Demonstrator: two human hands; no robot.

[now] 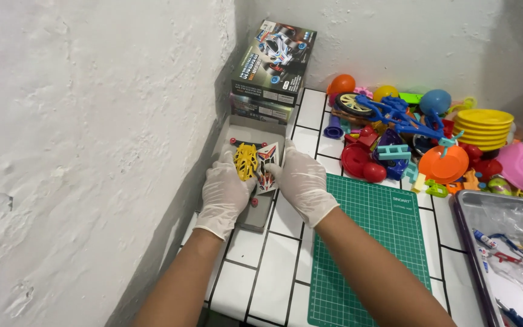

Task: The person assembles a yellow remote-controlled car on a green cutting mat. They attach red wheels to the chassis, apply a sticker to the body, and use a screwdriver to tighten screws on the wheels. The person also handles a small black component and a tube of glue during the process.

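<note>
Surface (273, 254): white tiles, green mat (364, 242) lower centre.
Tray (246, 175): grey, centre left by the wall, holding the parts.
Left hand (225, 194): gloved, fingers curled on the yellow shell (245, 160).
Right hand (302, 181): gloved, fingers pinching the sticker sheet (266, 166).
Handling: shell light, stiff, likely brittle; grip its edges. Sheet thin, bendy; hold the margin.

Bright, even daylight; soft shadow in the rough white plaster wall (80, 121) corner beyond gloved hands; sharp throughout, slight wide-angle stretch at edges.
</note>
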